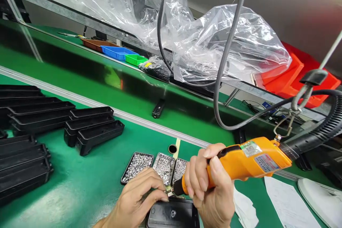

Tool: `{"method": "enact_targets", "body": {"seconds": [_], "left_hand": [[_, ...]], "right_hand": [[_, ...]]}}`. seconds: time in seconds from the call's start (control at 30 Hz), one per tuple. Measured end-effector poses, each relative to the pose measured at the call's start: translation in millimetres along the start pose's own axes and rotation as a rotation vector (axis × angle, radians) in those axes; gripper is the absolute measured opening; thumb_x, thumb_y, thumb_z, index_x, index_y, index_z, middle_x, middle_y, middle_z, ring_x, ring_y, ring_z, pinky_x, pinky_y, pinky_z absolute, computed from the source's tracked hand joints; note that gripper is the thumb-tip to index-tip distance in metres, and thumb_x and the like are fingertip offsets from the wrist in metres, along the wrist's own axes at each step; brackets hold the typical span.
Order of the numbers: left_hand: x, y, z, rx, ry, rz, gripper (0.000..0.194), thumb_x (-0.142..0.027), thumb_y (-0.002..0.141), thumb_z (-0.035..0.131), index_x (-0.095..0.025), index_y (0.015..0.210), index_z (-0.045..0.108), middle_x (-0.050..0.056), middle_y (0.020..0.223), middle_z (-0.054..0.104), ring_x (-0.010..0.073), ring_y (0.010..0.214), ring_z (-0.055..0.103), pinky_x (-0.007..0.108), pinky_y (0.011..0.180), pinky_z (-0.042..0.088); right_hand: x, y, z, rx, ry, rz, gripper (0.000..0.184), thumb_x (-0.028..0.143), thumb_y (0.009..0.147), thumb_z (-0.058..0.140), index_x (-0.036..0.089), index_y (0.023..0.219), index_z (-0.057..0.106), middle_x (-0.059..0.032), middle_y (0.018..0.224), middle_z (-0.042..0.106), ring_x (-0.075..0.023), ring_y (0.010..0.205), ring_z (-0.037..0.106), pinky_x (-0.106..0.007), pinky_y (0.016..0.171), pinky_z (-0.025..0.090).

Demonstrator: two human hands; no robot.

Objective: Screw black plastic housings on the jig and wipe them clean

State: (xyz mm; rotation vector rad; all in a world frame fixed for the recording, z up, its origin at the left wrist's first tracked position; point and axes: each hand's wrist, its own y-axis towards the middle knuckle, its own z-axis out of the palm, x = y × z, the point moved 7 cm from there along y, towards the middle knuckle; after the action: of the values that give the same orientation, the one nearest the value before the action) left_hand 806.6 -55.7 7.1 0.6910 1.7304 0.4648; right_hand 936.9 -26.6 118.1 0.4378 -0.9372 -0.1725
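My right hand (pixel 211 188) is wrapped round an orange electric screwdriver (pixel 248 160), which hangs from a hook and a black coiled cable. Its dark tip points left and down over a black plastic part (pixel 172 215) at the bottom edge of the view. My left hand (pixel 139 199) pinches something small and shiny at the screwdriver tip, its fingers pressed together. Right behind both hands stand three small black trays of silver screws and washers (pixel 137 165).
Stacks of long black plastic housings (pixel 93 130) lie at the left on the green bench. A conveyor strip runs behind. Clear plastic sheeting (pixel 213 42), coloured bins (pixel 117 51), a red bin (pixel 294 74) and papers (pixel 287 203) are around.
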Motion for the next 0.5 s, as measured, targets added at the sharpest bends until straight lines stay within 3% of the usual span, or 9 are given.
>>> {"method": "enact_targets", "body": {"seconds": [0.2,0.5], "left_hand": [[3.6,-3.0,-1.0,-0.03,-0.03,-0.033,0.017,-0.008,0.102,0.054,-0.021,0.093,0.059,0.0,0.085,0.063,0.0147,0.079,0.058,0.028,0.074,0.046],[3.3,-2.9,3.9,0.054,-0.005,-0.034,0.015,-0.009,0.103,0.052,-0.022,0.101,0.059,0.0,0.091,0.065,0.0153,0.083,0.059,0.029,0.077,0.045]], "right_hand": [[0.1,-4.3,2.8,-0.001,-0.02,-0.026,0.006,0.031,0.102,0.059,0.027,0.098,0.061,0.0105,0.053,0.038,-0.0061,0.037,0.024,-0.015,0.037,0.036],[-8.4,-5.1,4.3,-0.008,-0.055,-0.029,0.007,0.031,0.101,0.063,0.026,0.097,0.061,0.0107,0.053,0.04,-0.0055,0.036,0.026,-0.015,0.037,0.037]]}}
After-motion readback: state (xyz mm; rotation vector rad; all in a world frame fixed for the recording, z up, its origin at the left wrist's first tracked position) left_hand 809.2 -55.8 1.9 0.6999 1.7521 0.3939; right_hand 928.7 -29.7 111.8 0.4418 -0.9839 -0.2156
